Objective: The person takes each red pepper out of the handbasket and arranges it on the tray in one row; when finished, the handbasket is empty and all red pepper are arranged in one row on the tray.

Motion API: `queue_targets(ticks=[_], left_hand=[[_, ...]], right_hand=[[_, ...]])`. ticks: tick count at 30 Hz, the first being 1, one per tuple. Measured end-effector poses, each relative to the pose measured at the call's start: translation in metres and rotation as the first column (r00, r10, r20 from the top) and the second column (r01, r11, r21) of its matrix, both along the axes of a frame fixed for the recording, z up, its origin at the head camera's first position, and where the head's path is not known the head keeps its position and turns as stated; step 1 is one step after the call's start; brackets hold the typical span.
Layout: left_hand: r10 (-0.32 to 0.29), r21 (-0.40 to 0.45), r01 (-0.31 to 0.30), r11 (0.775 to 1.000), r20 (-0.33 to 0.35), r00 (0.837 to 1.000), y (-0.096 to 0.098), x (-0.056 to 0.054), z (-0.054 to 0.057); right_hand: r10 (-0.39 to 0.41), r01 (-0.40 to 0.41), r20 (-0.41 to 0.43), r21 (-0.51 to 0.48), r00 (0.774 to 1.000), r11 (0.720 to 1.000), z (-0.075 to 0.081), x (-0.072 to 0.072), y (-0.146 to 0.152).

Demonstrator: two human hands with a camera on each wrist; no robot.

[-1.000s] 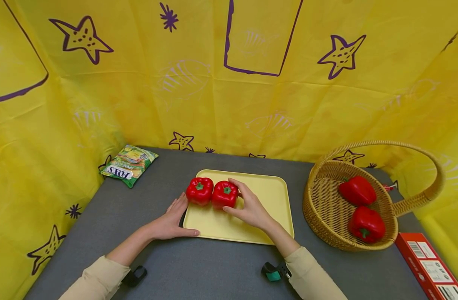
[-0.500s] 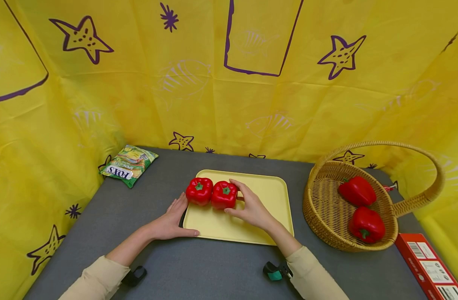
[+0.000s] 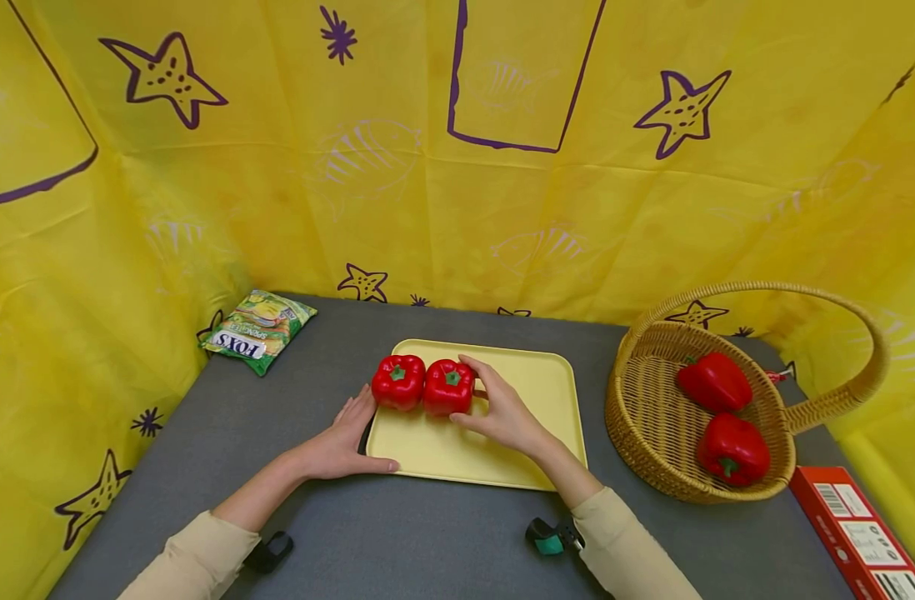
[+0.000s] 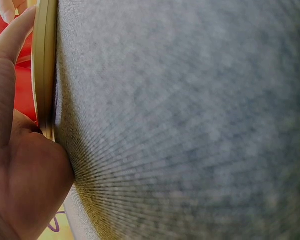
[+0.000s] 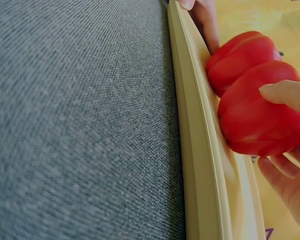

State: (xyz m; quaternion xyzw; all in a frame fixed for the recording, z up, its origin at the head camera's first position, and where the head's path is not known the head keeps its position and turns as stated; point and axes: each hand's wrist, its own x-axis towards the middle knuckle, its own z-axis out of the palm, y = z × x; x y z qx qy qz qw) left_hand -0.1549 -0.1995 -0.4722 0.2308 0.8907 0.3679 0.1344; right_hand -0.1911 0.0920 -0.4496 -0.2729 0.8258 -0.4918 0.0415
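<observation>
A glossy, lobed red pepper [image 3: 447, 388] sits left of centre on the smooth yellow tray [image 3: 543, 387], beside a second pepper [image 3: 399, 383], held by the right hand [image 3: 505, 417]. The straight-fingered left hand [image 3: 347, 443] spans the near-left corner. Tray surface stretches rightward. Placement nearly matches half a second ago.

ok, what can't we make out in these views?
Head: the rest of the red box, cut off by the bottom edge.
Head: part of the small red-and-white item, hidden behind the basket.
Head: fine print on the packet, too small.
Left wrist: most of the red peppers, behind the left hand and tray.
Right wrist: part of the right hand, cut off by the right edge.
</observation>
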Motion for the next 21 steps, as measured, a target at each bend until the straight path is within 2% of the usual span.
queue_targets(ticks=[5,12,21], left_hand=[[-0.003,-0.006,0.003,1.000,-0.002,1.000,0.000,0.000,-0.001],[-0.006,-0.006,0.006,1.000,-0.007,1.000,-0.001,-0.001,-0.002],[-0.011,-0.014,0.011,1.000,-0.010,1.000,-0.001,0.000,-0.002]], right_hand=[[0.004,-0.004,-0.003,0.005,1.000,1.000,0.001,0.000,0.000],[-0.057,0.057,-0.010,0.024,0.998,0.998,0.003,0.003,0.007],[-0.135,0.128,-0.105,-0.069,0.985,0.989,0.008,0.012,0.026]])
